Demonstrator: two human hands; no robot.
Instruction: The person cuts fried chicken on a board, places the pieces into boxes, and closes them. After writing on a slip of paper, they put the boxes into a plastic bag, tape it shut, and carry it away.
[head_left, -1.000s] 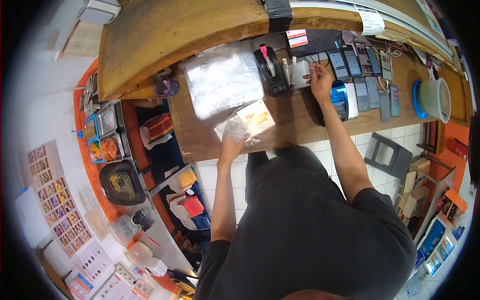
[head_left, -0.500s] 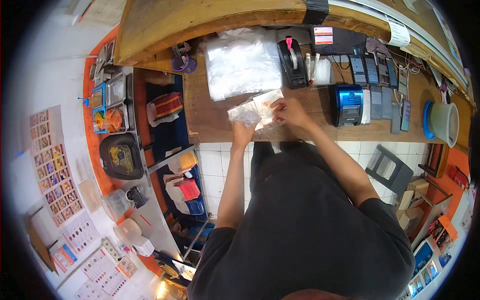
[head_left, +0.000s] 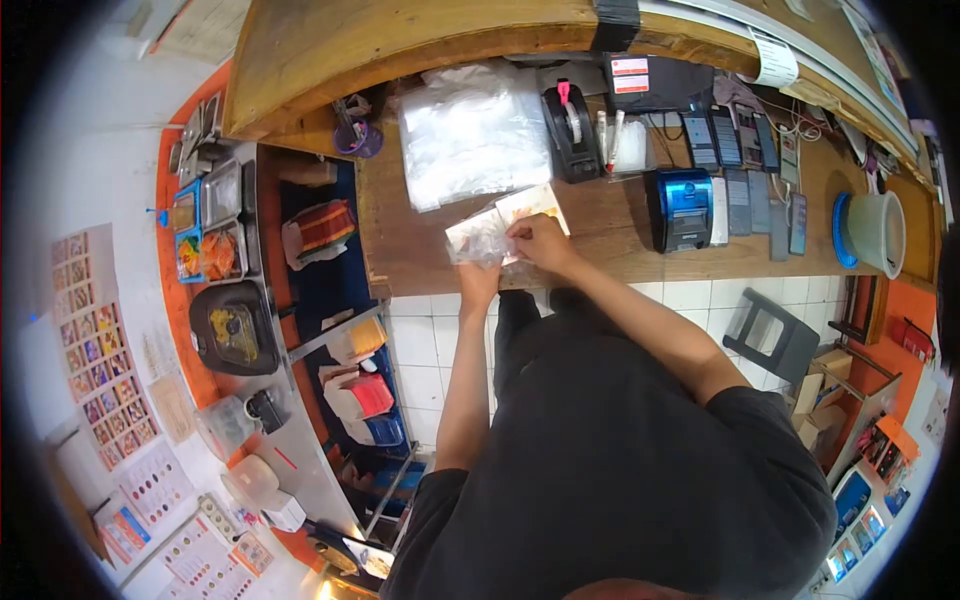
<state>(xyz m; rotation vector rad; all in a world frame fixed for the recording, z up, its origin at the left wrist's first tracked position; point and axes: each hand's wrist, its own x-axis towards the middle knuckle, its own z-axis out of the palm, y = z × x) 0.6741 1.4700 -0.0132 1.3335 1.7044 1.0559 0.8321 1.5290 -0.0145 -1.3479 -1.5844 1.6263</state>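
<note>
Near the table's front edge, my left hand (head_left: 480,278) is closed round a clear plastic bag (head_left: 484,243) that lies over a pale printed packet (head_left: 470,230). My right hand (head_left: 540,240) is beside it, its fingers pinched at the bag's right side. Behind the right hand, a whitish printed card or packet (head_left: 533,204) rests at the front edge of a stack of clear plastic bags (head_left: 475,135). The fingertips of my left hand are partly hidden by the plastic.
A black tape dispenser (head_left: 572,130), a blue-black printer (head_left: 686,210) and several phones (head_left: 727,135) stand on the wooden table (head_left: 610,250). A purple pen cup (head_left: 358,138) is at the left, a pale bucket (head_left: 878,235) at the right. A wooden shelf edge (head_left: 420,55) overhangs the back.
The view has shifted slightly. My right hand has moved left, from the pale card to the plastic bag in my left hand. The card now lies behind my right hand.
</note>
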